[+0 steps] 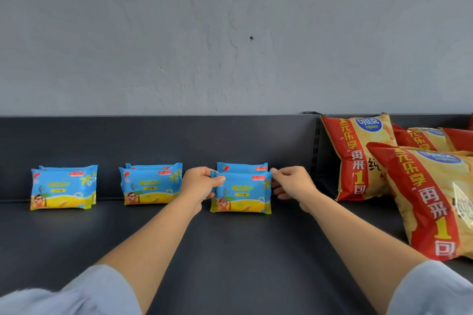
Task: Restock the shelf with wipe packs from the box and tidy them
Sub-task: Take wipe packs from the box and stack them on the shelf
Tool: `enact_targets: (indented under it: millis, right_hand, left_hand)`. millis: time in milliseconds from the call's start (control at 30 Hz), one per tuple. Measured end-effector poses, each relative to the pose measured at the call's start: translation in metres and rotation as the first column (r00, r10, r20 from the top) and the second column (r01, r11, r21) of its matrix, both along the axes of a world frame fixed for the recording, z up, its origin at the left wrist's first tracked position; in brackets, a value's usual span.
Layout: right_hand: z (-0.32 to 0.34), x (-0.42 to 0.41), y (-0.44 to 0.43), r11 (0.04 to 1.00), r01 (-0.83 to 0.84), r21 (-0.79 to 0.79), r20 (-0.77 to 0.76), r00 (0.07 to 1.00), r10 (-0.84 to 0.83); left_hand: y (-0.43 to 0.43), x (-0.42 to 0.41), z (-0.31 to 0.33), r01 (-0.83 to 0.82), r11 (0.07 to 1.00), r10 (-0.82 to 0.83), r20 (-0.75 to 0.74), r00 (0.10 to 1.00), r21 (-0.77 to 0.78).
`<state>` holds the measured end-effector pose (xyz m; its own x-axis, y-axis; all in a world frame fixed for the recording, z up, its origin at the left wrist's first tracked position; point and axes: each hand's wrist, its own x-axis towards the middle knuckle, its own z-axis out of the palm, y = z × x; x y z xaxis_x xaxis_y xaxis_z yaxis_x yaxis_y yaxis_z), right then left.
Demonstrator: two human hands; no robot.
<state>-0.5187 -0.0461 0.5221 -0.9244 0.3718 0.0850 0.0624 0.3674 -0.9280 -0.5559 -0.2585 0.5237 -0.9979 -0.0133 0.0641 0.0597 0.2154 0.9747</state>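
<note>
Pale-blue sleeves [89,291] frame the bottom edge, and both forearms reach toward 12 o'clock over the dark shelf [230,250]. The front wipe pack [240,193] stands upright on its long edge on the shelf. Its long axis runs 9 to 3 o'clock and its printed face is toward the camera. The left grip [199,184] pinches the pack's left end, thumb on the front face near the upper corner. The right grip [291,184] has its fingers curled onto the right end seam. The pack therefore lies between them, at 3 o'clock of the left grip and 9 o'clock of the right. A rear wipe pack [242,167] stands just behind at 12 o'clock. A middle pair [149,185] and a far-left pair [62,189] stand apart toward 9 o'clock. Chip bags [422,199] lie at 3 o'clock.
</note>
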Motion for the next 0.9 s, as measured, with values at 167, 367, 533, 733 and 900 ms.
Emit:
enact_targets:
  millis: [167, 367, 533, 733, 900]
  right_hand:
    - [0.001, 0.006, 0.000, 0.996, -0.072, -0.056, 0.002, 0.997, 0.072]
    - [-0.004, 0.003, 0.005, 0.976, -0.206, 0.073, 0.089, 0.976, 0.199]
    - [-0.005, -0.007, 0.002, 0.972, -0.132, 0.193, 0.057, 0.991, 0.123]
    - [-0.011, -0.013, 0.002, 0.962, -0.052, 0.268, 0.012, 0.999, 0.051]
    - [-0.010, -0.013, 0.002, 0.952, -0.046, 0.304, 0.011, 0.999, 0.045]
  left_hand:
    - [0.008, -0.011, -0.006, -0.037, 0.999, 0.038, -0.025, 0.999, 0.023]
    - [0.010, -0.014, -0.008, -0.034, 0.999, 0.032, -0.055, 0.998, -0.040]
    - [0.011, -0.017, -0.007, -0.063, 0.997, 0.061, -0.063, 0.996, -0.044]
    - [0.008, -0.015, -0.010, -0.002, 0.992, -0.005, -0.050, 0.999, -0.126]
    - [0.009, -0.013, -0.006, 0.004, 0.979, -0.016, -0.056, 0.998, -0.206]
